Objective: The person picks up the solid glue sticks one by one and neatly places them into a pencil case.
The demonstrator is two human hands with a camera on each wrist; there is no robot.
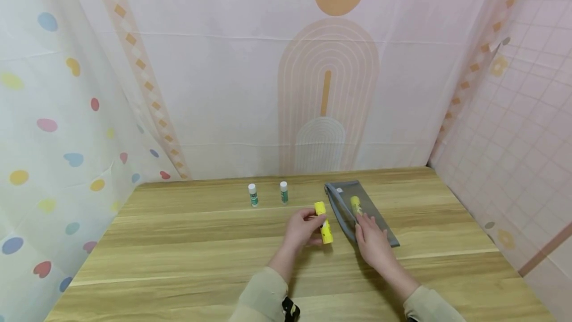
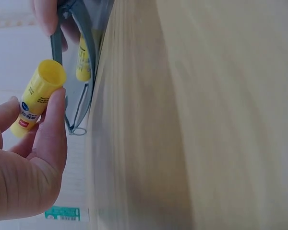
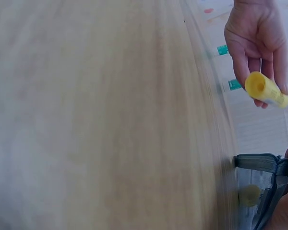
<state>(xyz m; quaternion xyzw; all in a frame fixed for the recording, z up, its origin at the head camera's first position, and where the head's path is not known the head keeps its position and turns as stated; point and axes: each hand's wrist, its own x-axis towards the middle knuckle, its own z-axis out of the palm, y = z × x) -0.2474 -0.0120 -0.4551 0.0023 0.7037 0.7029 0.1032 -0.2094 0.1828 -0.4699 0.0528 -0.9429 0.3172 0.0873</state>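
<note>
Left hand (image 1: 303, 230) pinches yellow cylindrical tube with printed label (image 1: 327, 233), left of flat grey mesh pouch (image 1: 370, 203) on wood-grain worktop (image 1: 201, 262). Right hand (image 1: 375, 245) grips pouch's opening edge. Second yellow tube (image 1: 355, 204) inside pouch. Far side, left of pouch: white-capped tube with green label (image 1: 253, 196) and matching tube (image 1: 284, 193), both upright. Both wrist views show held tube's recessed round end; left wrist view alone shows its red label patch. Only head view shows white caps.

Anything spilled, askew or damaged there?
Nothing stands out. Two white-capped green tubes stand upright; the left hand holds a yellow plastic tube, the right hand a grey mesh pouch, open, another yellow tube inside.
</note>
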